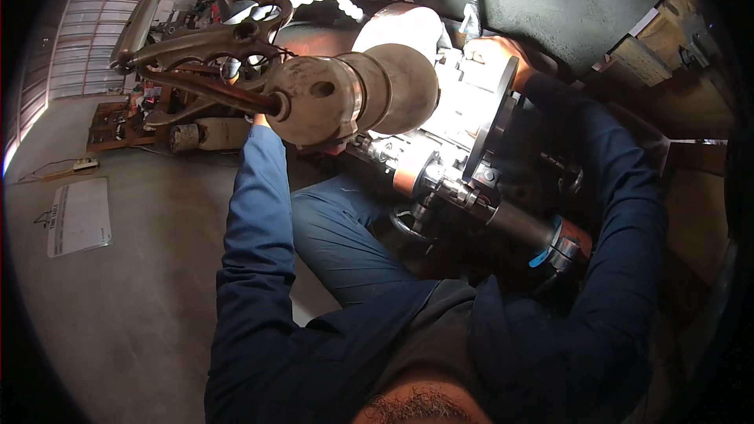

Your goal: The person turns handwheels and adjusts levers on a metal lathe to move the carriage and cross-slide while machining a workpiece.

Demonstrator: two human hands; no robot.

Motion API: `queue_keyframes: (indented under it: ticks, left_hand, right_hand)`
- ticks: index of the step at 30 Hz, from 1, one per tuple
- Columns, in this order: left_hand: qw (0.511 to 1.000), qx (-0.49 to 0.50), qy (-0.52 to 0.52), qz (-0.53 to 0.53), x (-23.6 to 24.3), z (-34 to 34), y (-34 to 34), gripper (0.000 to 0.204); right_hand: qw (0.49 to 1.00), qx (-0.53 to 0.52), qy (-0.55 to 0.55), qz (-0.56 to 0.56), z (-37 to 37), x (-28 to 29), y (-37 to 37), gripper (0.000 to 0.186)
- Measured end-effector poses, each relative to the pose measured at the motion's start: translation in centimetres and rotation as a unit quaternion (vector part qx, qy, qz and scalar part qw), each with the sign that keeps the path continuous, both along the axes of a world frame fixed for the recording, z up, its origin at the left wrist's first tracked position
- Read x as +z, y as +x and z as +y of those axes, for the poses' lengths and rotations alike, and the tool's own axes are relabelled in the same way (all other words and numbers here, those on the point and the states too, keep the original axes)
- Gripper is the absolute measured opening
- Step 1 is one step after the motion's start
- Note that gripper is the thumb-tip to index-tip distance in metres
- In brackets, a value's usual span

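At 1 o'clock the right hand [493,53] is seen with fingers bent at the top of a brightly lit metal machine assembly [463,102], placed between 1 and 2 o'clock, just below a stemmed fitting [472,20] and beside a dark disc [496,118]; its closure and any grip cannot be told in the glare. The left hand [260,119] is mostly hidden at 10 o'clock behind a rounded housing [310,102]; neither opening nor hold can be told. A blue strip [539,257] is noted at 4 o'clock.
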State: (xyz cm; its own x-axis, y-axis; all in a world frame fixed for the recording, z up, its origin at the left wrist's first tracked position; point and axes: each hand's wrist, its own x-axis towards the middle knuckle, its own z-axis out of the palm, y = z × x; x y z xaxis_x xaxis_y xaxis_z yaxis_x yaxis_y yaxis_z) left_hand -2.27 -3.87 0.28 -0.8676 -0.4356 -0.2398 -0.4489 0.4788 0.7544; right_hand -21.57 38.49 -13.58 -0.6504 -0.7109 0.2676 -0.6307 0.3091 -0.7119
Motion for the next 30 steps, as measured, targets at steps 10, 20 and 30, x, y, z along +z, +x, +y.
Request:
queue_keyframes:
  ticks: [10, 20, 30]
  left_hand:
    - [1.000, 0.005, -0.003, 0.001, -0.2, -0.5, -0.5, 0.021]
    - [1.000, 0.003, -0.004, -0.005, 0.2, -0.6, -0.5, 0.019]
    - [1.000, 0.000, 0.001, -0.004, 0.2, -0.2, -0.5, 0.018]
  right_hand:
    - [0.992, -0.022, 0.125, 0.008, -0.1, 2.3, -0.1, 0.028]
    - [0.993, 0.007, 0.121, 0.007, -0.2, 2.2, -0.1, 0.032]
    - [0.973, 0.225, -0.028, -0.051, 0.2, -0.5, -3.4, 0.025]
